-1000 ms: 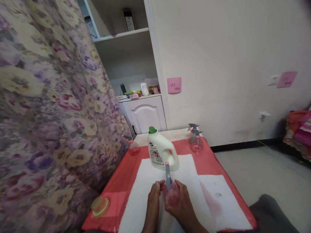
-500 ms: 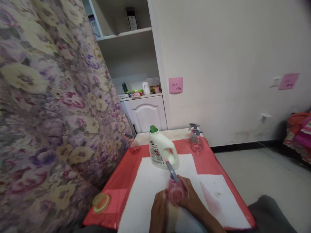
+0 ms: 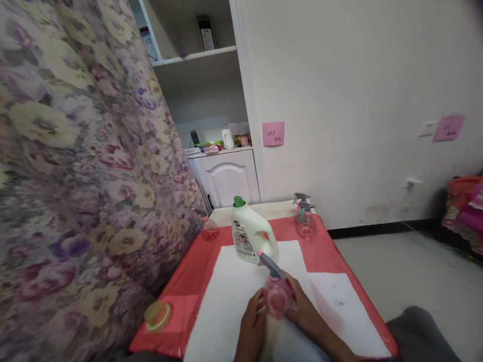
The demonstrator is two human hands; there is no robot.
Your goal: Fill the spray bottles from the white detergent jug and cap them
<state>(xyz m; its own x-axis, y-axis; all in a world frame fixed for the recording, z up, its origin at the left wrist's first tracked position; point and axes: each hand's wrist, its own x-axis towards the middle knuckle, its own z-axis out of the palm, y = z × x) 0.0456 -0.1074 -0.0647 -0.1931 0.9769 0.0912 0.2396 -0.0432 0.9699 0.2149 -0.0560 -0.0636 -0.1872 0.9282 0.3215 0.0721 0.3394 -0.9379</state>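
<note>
Above the white sheet, close to me, a clear pinkish spray bottle (image 3: 278, 300) with a grey trigger head is held between my hands. Its pink nozzle tip points up and to the left. My right hand (image 3: 302, 307) grips the bottle's right side, just under the head. Against its left side, my left hand (image 3: 252, 322) has its fingers curled around the lower body. Just beyond, a white detergent jug (image 3: 247, 234) with a green cap stands upright, label toward me; the nozzle overlaps its lower right part in view.
Another spray bottle (image 3: 210, 230) stands at the table's far left, and more spray bottles (image 3: 307, 227) stand at the far right. A yellowish round lid or tub (image 3: 157, 317) lies at the near left. A stained white sheet (image 3: 341, 311) covers the right side of the red tablecloth (image 3: 177, 289).
The spray bottle has moved slightly to the right with both hands, and its head has turned so the trigger slants more. The left hand's fingers have shifted along the bottle's side.
</note>
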